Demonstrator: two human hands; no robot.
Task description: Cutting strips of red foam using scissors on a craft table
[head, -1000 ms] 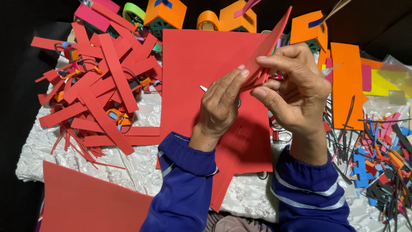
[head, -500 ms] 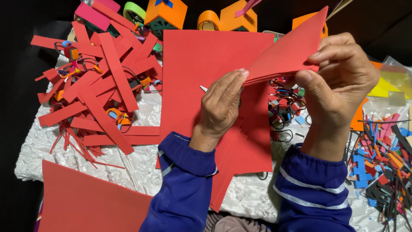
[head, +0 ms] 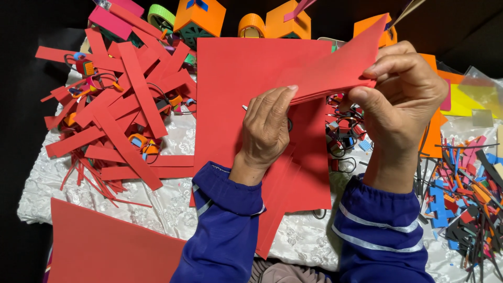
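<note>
Red paper sheet (head: pixel 335 71), folded over into a thin stack of layers, is held up above a table covered in white patterned cloth (head: pixel 173 209); its long axis runs from lower left to upper right, and one sharp corner points toward the top right, near the orange boxes (head: pixel 285 23) at the far edge. Right hand (head: pixel 403 99) is closed in a pinch, thumb underneath and fingers on top, gripping the stack's right end; left hand (head: pixel 267 128) is loosely curled, fingertips pressed to the lower edge near the middle, not clamping. Below them a larger flat red sheet (head: pixel 236 89) lies on the cloth; to the left sits a heap of cut red strips (head: pixel 120 110). It looks light, thin and floppy, likely to sag or crease if held at one end only; smooth enough for layers to slide apart; best pinched firmly along the folded edge with both hands.
</note>
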